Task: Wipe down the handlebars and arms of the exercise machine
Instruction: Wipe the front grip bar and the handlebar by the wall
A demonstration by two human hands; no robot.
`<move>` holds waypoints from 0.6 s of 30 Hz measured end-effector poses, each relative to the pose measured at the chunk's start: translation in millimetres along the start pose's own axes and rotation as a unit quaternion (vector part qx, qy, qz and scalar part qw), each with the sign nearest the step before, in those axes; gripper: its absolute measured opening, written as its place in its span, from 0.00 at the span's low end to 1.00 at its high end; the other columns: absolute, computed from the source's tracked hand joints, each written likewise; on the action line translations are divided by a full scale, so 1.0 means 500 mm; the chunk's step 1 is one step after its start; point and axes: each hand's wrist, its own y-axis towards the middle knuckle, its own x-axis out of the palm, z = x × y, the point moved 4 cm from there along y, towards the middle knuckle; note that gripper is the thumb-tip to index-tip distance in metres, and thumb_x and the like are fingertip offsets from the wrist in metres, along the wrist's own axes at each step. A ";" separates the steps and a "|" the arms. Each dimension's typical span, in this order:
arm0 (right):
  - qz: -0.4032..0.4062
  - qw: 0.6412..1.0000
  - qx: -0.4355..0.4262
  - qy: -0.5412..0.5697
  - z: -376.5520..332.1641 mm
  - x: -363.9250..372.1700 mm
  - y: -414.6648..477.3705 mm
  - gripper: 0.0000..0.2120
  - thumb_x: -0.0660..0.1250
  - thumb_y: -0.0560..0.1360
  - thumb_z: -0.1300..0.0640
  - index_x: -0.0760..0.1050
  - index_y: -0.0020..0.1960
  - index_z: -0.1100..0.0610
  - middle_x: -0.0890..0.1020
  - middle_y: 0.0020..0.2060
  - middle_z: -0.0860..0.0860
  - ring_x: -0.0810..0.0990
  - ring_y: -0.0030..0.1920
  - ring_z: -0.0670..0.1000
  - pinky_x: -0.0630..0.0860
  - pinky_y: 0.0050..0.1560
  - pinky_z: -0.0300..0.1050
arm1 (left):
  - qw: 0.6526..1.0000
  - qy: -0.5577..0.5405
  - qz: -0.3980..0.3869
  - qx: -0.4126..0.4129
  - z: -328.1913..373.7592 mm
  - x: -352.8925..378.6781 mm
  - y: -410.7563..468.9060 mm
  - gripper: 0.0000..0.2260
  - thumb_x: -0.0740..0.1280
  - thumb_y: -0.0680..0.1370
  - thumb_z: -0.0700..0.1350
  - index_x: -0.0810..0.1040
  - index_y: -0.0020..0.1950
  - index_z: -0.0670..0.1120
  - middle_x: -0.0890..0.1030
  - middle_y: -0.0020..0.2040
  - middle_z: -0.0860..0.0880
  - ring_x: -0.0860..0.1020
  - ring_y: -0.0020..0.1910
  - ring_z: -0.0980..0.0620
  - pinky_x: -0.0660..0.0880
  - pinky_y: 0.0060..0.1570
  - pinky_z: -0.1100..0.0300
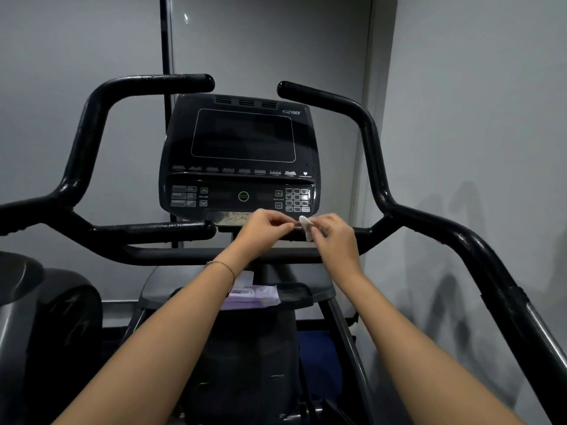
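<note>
A black exercise machine fills the view, with a left handlebar [92, 118] and a right handlebar [365, 118] curving up beside the console [242, 139]. Its right arm [478, 250] runs down toward me and its left arm [30, 213] leaves the frame. A small white wipe [305, 223] is held just below the console. My right hand [333, 236] grips it with curled fingers. My left hand [265, 230] pinches the wipe's left edge. Both hands hover over the short inner grip bars [153, 231].
A pack of wipes [254, 296] lies on the grey tray [310, 294] under the console. Another machine's dark housing [46, 317] stands at the left. Grey walls close in behind and at the right.
</note>
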 end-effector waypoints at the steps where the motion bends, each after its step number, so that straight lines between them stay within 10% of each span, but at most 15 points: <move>1: 0.003 1.000 0.009 -0.006 0.001 0.005 0.015 0.09 0.65 0.76 0.60 0.80 0.54 0.58 0.80 0.47 0.51 0.78 0.50 0.50 0.76 0.52 0.47 | 0.996 0.089 0.019 0.019 -0.008 -0.012 0.010 0.08 0.68 0.76 0.43 0.82 0.55 0.46 0.80 0.48 0.52 0.77 0.44 0.58 0.75 0.44 0.64; 5: -0.031 0.999 0.017 -0.040 -0.007 0.049 0.055 0.10 0.63 0.77 0.58 0.79 0.55 0.60 0.76 0.50 0.52 0.76 0.49 0.49 0.75 0.52 0.46 | 0.972 0.229 0.015 0.058 -0.038 -0.017 0.028 0.14 0.68 0.76 0.44 0.79 0.61 0.46 0.78 0.57 0.48 0.76 0.55 0.52 0.71 0.55 0.63; 18: -0.079 0.982 -0.037 -0.167 -0.006 0.107 0.056 0.11 0.62 0.78 0.60 0.79 0.57 0.62 0.68 0.41 0.52 0.69 0.46 0.51 0.66 0.43 0.41 | 0.986 0.151 0.000 0.074 -0.070 -0.025 0.060 0.11 0.72 0.73 0.42 0.82 0.54 0.44 0.81 0.50 0.48 0.78 0.51 0.52 0.75 0.54 0.60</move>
